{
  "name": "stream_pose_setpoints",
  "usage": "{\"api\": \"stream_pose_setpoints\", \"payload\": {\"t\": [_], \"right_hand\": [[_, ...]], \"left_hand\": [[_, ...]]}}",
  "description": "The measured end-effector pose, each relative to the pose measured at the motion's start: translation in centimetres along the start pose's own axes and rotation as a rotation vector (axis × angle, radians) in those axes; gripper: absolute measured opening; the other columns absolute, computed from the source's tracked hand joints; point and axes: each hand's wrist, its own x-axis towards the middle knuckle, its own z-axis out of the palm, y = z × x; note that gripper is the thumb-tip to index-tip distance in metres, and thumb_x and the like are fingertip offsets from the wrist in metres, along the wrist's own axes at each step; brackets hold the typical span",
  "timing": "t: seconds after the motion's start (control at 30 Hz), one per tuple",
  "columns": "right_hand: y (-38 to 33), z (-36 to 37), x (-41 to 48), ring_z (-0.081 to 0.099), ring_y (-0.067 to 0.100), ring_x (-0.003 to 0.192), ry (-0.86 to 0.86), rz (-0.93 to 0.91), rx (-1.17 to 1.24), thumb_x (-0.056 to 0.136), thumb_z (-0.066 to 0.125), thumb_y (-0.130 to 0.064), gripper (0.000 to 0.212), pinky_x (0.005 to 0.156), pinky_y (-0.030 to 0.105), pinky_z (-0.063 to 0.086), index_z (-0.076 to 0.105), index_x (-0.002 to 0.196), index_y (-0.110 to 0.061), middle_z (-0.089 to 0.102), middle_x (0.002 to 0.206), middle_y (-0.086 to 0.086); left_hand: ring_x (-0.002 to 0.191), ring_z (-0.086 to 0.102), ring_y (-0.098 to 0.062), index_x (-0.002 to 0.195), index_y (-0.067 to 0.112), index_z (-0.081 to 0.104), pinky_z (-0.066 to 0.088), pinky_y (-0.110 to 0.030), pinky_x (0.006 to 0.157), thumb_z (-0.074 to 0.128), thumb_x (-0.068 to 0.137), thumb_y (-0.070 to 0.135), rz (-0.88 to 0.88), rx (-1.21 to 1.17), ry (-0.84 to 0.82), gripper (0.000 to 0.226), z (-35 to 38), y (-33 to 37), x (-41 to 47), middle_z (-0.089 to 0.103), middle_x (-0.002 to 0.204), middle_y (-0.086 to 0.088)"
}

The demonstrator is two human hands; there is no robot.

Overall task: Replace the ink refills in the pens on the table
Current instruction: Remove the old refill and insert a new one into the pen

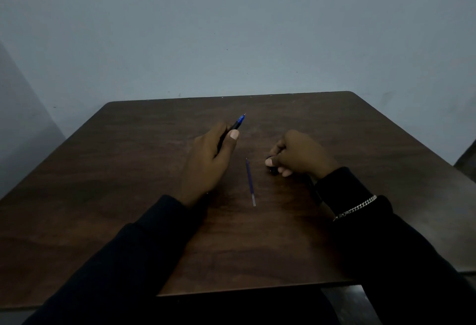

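My left hand (210,159) is closed around a black pen with a blue tip section (238,122); the tip points up and away from me. A thin blue ink refill (250,181) lies loose on the dark wooden table (128,170) between my hands, touching neither. My right hand (298,154) rests on the table to the right of the refill, fingers curled over a small dark object (272,170) that is mostly hidden; I cannot tell which pen part it is.
A plain grey-blue wall stands behind the table's far edge. A chain bracelet (356,208) sits over my right sleeve. The table's near edge runs just below my forearms, and a dark chair-like shape (466,159) shows at the far right.
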Motion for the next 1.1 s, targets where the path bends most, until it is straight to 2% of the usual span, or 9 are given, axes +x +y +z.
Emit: {"api": "stream_pose_setpoints", "payload": {"t": [0.17, 0.33, 0.5, 0.63, 0.7, 0.77, 0.87, 1.0, 1.1], "right_hand": [[-0.1, -0.1, 0.0, 0.067, 0.009, 0.055, -0.006, 0.021, 0.021, 0.091, 0.076, -0.018, 0.021, 0.047, 0.018, 0.053, 0.073, 0.101, 0.000, 0.072, 0.075, 0.009], [-0.4, -0.1, -0.1, 0.067, 0.012, 0.057, -0.009, 0.057, 0.040, 0.092, 0.074, -0.023, 0.023, 0.051, 0.021, 0.055, 0.073, 0.099, -0.002, 0.075, 0.081, 0.013], [-0.4, -0.1, -0.4, 0.066, 0.012, 0.054, 0.017, 0.031, 0.049, 0.092, 0.075, -0.024, 0.025, 0.047, 0.020, 0.053, 0.072, 0.096, 0.001, 0.074, 0.077, 0.014], [-0.7, 0.0, -0.8, 0.064, 0.008, 0.055, 0.093, -0.032, 0.056, 0.095, 0.070, -0.030, 0.026, 0.049, 0.019, 0.050, 0.072, 0.096, -0.005, 0.070, 0.071, 0.005], [-0.9, -0.1, -1.2, 0.063, 0.005, 0.058, 0.237, -0.174, 0.081, 0.096, 0.066, -0.040, 0.032, 0.055, 0.019, 0.048, 0.074, 0.091, -0.010, 0.068, 0.070, -0.001], [-1.4, -0.3, -1.7, 0.062, 0.002, 0.056, 0.319, -0.299, 0.231, 0.096, 0.061, -0.051, 0.038, 0.054, 0.018, 0.048, 0.073, 0.088, -0.016, 0.068, 0.069, -0.004], [-2.0, -0.6, -1.9, 0.062, 0.007, 0.052, 0.249, -0.376, 0.452, 0.094, 0.060, -0.057, 0.047, 0.050, 0.022, 0.048, 0.074, 0.086, -0.013, 0.068, 0.065, -0.001], [-2.1, -0.1, -2.5, 0.057, 0.007, 0.042, 0.156, -0.448, 0.284, 0.097, 0.060, -0.052, 0.052, 0.047, 0.022, 0.047, 0.065, 0.063, -0.013, 0.061, 0.047, -0.003], [-2.0, -0.1, -2.5, 0.051, 0.003, 0.038, 0.139, -0.470, 0.247, 0.100, 0.059, -0.046, 0.050, 0.047, 0.021, 0.044, 0.059, 0.057, -0.021, 0.056, 0.042, -0.008]], "left_hand": [[0.067, 0.052, -0.025, 0.093, 0.005, 0.059, 0.041, -0.037, 0.061, 0.045, 0.112, 0.034, -0.015, -0.013, 0.008, 0.036, 0.1, -0.3, 0.0, 0.056, 0.074, -0.014], [0.070, 0.054, -0.024, 0.098, 0.005, 0.060, 0.046, -0.038, 0.062, 0.044, 0.112, 0.034, -0.041, -0.028, -0.007, 0.036, -0.1, 0.1, 0.0, 0.059, 0.079, -0.016], [0.073, 0.057, -0.027, 0.098, 0.012, 0.063, 0.050, -0.051, 0.068, 0.044, 0.112, 0.036, -0.057, -0.071, 0.016, 0.034, -0.2, -0.5, 0.1, 0.059, 0.080, -0.014], [0.065, 0.054, -0.011, 0.098, 0.021, 0.068, 0.047, -0.041, 0.062, 0.044, 0.110, 0.036, -0.079, -0.114, 0.013, 0.031, -0.3, -1.0, 0.2, 0.056, 0.071, 0.003], [0.063, 0.055, -0.014, 0.097, 0.020, 0.069, 0.047, -0.043, 0.061, 0.043, 0.108, 0.039, -0.070, -0.087, -0.027, 0.033, -0.3, -0.9, 0.0, 0.057, 0.070, 0.003], [0.063, 0.057, -0.021, 0.093, 0.015, 0.069, 0.046, -0.045, 0.060, 0.044, 0.105, 0.044, -0.031, -0.018, -0.066, 0.040, -0.3, -0.6, -0.1, 0.060, 0.070, -0.006], [0.058, 0.053, -0.012, 0.090, 0.014, 0.067, 0.037, -0.032, 0.054, 0.050, 0.108, 0.037, 0.066, 0.108, -0.136, 0.034, -0.2, -0.3, 0.0, 0.057, 0.065, 0.004], [0.059, 0.050, 0.001, 0.095, 0.018, 0.068, 0.035, -0.021, 0.056, 0.056, 0.107, 0.032, 0.177, 0.231, -0.163, 0.022, -0.4, -0.4, 0.0, 0.053, 0.067, 0.014], [0.058, 0.048, 0.005, 0.093, 0.018, 0.069, 0.030, -0.018, 0.055, 0.061, 0.105, 0.030, 0.208, 0.246, -0.143, 0.019, -0.3, -0.6, 0.1, 0.051, 0.065, 0.017]]}}
